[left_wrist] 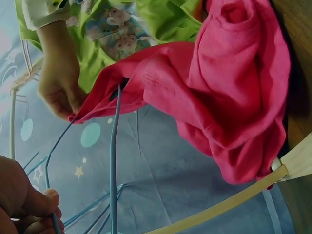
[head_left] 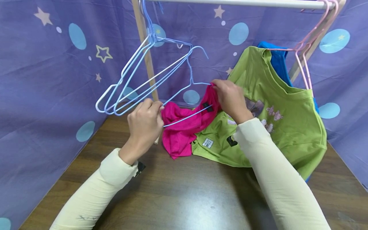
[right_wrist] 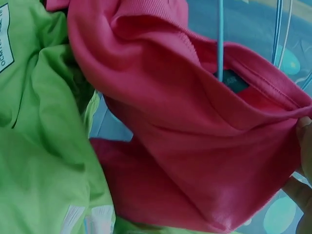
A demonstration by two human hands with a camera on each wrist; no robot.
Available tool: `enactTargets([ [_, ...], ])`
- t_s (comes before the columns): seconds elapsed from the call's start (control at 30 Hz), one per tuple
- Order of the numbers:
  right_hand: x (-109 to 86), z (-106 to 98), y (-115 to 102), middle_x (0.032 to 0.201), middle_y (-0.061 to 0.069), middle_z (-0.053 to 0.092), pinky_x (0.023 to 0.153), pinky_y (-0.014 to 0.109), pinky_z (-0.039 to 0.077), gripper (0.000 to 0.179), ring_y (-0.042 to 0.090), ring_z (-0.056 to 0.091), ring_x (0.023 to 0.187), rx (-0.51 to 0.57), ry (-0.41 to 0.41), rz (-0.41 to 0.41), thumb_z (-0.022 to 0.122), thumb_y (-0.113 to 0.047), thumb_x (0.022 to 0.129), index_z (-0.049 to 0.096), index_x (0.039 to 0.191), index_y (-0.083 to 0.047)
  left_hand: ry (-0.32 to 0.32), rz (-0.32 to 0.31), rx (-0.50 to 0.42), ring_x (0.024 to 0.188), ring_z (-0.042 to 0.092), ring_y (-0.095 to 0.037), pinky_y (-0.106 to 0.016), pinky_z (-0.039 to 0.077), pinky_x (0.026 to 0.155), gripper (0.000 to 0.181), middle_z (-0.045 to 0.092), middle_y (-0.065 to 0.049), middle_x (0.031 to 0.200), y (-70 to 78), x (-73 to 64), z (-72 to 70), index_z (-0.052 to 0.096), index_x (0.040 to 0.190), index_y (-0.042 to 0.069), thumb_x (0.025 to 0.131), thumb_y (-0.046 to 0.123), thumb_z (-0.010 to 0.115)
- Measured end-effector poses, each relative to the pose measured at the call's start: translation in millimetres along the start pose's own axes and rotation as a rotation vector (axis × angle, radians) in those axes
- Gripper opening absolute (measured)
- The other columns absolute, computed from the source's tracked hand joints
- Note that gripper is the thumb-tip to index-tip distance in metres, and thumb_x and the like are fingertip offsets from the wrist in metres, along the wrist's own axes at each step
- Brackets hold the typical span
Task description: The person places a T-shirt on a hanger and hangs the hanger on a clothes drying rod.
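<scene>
My left hand [head_left: 145,123] grips one end of a light blue wire hanger [head_left: 187,119]. The hanger's hook points up, and its other end reaches into the neck opening of a bright pink shirt [head_left: 179,137]. At the collar, my right hand [head_left: 231,98] pinches the pink fabric and holds the neckline stretched. A dark label [right_wrist: 234,80] shows inside the collar beside the hanger wire in the right wrist view. The shirt's lower part droops in folds near the wooden table. In the left wrist view, the left thumb [left_wrist: 41,200] presses on the wire.
Several blue and white hangers [head_left: 126,83] hang at the left from a white rail [head_left: 244,3]. At the right a green shirt [head_left: 302,118] hangs on a pink hanger [head_left: 302,48], with a blue garment [head_left: 277,60] behind. The brown table [head_left: 184,191] lies below; a purple curtain [head_left: 46,80] stands behind.
</scene>
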State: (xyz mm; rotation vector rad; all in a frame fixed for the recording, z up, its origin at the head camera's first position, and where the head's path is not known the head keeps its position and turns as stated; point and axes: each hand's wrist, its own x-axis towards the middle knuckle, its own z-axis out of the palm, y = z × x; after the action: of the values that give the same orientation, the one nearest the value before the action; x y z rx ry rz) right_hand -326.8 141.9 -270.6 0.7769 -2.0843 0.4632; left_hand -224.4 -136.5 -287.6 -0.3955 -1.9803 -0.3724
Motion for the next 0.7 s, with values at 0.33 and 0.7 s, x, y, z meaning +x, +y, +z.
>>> enactTargets([
  [0.33, 12.0, -2.0, -24.5, 0.101, 0.017, 0.076, 0.075, 0.051, 0.057, 0.016, 0.034, 0.072, 0.092, -0.014, 0.01, -0.041, 0.064, -0.008, 0.1, 0.073, 0.112, -0.002, -0.004, 0.006, -0.008, 0.066, 0.061, -0.035, -0.048, 0.044, 0.042, 0.01, 0.063, -0.013, 0.078, 3.0, -0.3, 2.7, 0.077, 0.092, 0.0, 0.092, 0.007, 0.069],
  [0.7, 25.6, -0.5, -45.5, 0.099, 0.015, 0.075, 0.074, 0.049, 0.058, 0.014, 0.032, 0.072, 0.094, 0.001, 0.072, -0.138, 0.062, -0.009, 0.101, 0.072, 0.109, -0.002, 0.026, 0.017, -0.01, 0.068, 0.061, -0.035, -0.046, 0.044, 0.043, 0.014, 0.063, -0.013, 0.08, 3.0, 0.7, 7.0, 0.077, 0.094, 0.0, 0.095, 0.006, 0.065],
])
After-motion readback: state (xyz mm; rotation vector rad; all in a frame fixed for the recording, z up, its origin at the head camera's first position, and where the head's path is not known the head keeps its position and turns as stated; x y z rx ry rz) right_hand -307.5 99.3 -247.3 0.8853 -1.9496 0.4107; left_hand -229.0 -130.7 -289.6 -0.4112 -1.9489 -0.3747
